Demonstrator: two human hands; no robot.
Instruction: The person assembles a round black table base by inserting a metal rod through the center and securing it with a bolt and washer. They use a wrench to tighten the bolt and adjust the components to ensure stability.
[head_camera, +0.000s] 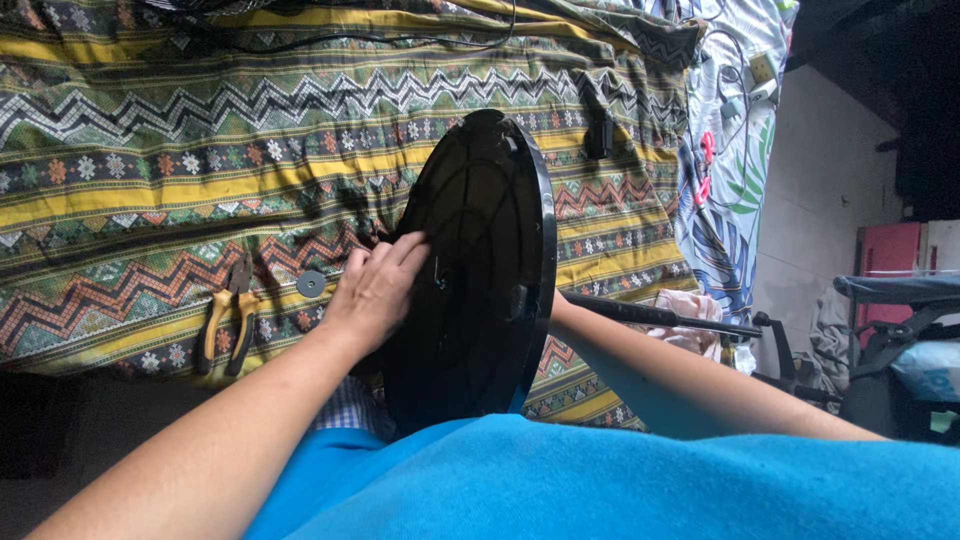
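Black plastic disc (480, 270) stood on edge in the lap, steadied from both sides.

The left hand (375, 290) lies flat against the disc's ribbed underside, fingers (400, 255) pressed together, apparently bracing it upright against the bed. The right hand is hidden behind the disc; only its forearm (680, 385) shows, so whether those fingers grip cannot be told. A black pole (650, 315) runs out from behind the rim, which may be why the disc is held tilted on edge. Yellow-handled pliers (228, 320) and a small grey washer (311, 284) lie on the patterned bedspread (150, 150), near the left hand.
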